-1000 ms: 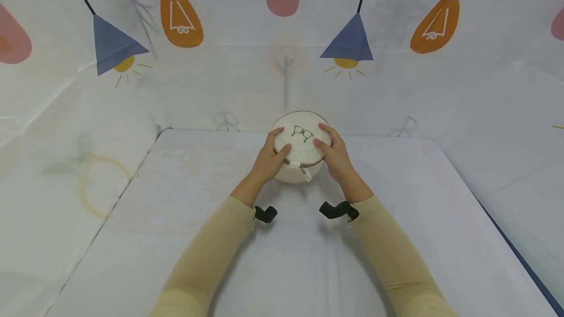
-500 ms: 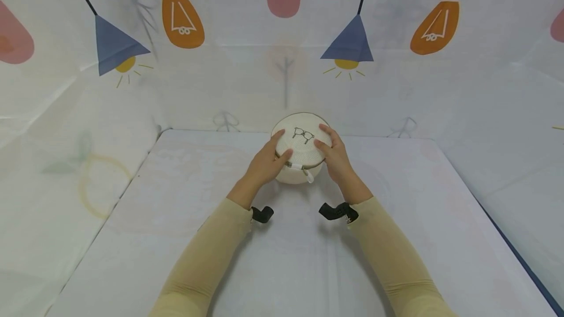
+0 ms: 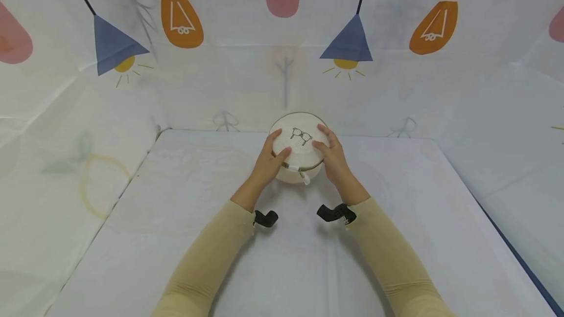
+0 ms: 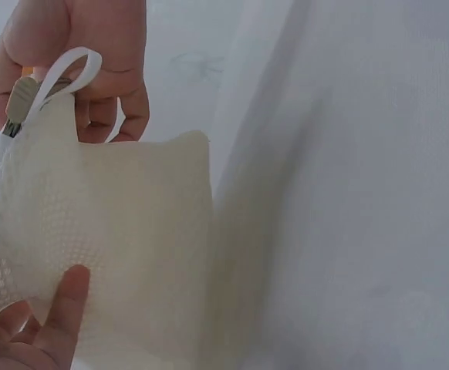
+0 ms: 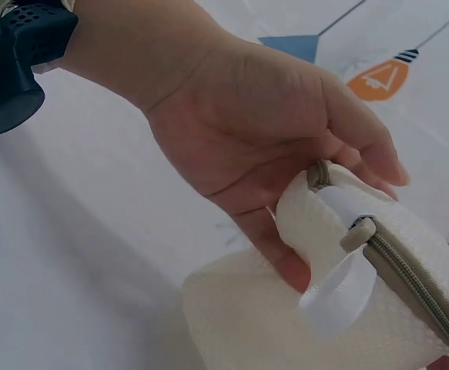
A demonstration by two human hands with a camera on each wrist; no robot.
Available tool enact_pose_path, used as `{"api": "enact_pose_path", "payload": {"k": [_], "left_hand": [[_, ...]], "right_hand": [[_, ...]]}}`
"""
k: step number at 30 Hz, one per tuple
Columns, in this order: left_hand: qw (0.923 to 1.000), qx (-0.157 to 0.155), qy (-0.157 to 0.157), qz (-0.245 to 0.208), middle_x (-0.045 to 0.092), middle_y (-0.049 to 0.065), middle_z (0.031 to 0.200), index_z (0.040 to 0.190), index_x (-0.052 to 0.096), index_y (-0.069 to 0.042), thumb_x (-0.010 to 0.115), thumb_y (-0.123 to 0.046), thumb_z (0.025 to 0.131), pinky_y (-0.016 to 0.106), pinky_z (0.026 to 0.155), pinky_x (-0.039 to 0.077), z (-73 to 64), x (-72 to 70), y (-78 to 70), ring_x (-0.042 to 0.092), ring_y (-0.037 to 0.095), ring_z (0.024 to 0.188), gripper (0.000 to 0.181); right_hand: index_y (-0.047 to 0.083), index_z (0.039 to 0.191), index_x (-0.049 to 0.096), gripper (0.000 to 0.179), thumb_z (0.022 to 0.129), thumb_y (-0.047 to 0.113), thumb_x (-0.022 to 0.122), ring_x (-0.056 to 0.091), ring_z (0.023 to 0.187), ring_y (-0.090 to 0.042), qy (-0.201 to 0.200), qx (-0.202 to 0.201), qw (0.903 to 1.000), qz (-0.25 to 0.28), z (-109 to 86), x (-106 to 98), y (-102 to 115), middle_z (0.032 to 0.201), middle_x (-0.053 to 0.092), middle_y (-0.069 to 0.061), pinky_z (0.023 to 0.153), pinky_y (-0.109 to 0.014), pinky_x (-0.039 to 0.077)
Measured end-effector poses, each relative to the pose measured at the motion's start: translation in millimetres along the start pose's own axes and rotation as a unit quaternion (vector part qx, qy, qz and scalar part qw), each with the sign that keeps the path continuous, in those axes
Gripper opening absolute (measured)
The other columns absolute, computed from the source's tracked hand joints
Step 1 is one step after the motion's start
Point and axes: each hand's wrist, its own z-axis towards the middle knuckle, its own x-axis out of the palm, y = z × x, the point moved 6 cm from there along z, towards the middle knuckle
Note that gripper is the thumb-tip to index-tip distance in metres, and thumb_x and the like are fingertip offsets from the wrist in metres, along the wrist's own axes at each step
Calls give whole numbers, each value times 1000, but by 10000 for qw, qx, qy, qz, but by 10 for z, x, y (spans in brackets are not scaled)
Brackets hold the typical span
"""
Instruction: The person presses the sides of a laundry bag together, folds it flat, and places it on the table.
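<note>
A round cream mesh laundry bag (image 3: 304, 153) is held between both hands near the table's back edge, its lid face tilted toward me. Line-drawn glasses (image 3: 301, 136) decorate that face. My left hand (image 3: 267, 164) grips the bag's left side, thumb over the front rim. On the opposite side my right hand (image 3: 336, 163) holds it, thumb and fingers laid on the face. A beige zipper (image 5: 417, 281) follows the rim, and a white ribbon loop (image 5: 340, 297) hangs by its pull (image 5: 357, 235). Close up, the left wrist view shows the soft cream side wall (image 4: 151, 223).
A white-covered table (image 3: 282, 268) spreads under both arms. Behind it rises a pale fabric wall (image 3: 246, 77) printed with lamps and bulbs. Black wrist cameras (image 3: 266, 218) stick out inward from the cuffs.
The bag shifts slightly right, then slightly back left, with both hands on it. The grip stays much the same.
</note>
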Motion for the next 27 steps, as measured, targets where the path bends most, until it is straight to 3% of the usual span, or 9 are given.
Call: {"api": "enact_pose_path", "payload": {"k": [4,11,19,27], "left_hand": [[9982,94,-190,-559,28,11,162,155,34,-22,64,-34,99,42,117,30,-2,-4,-7,35,30,144,65],[9942,161,-505,-934,35,12,157,151,42,-18,70,-26,96,40,110,41,2,-59,11,45,30,136,63],[9877,123,-449,-1494,39,13,154,150,43,-15,72,-17,94,38,103,48,-11,-67,14,53,30,128,63],[9773,23,-444,-2070,42,11,152,150,43,-13,69,-6,94,33,105,46,-5,-66,15,54,28,126,62]], "right_hand": [[18,155,37,55,103,11,51,43,138,-26,61,-18,10000,20,-3,-10,-15,164,24,-1,107,-35,42],[17,156,36,54,103,12,50,41,140,-26,211,-6,9997,153,-6,5,-12,166,19,5,108,-39,41],[20,157,33,56,104,13,48,41,139,-27,347,87,9993,133,-15,-6,-22,166,20,1,109,-42,40],[25,159,28,59,104,18,49,38,141,-26,498,110,9987,-47,18,-58,-40,167,16,4,104,-43,42]]}}
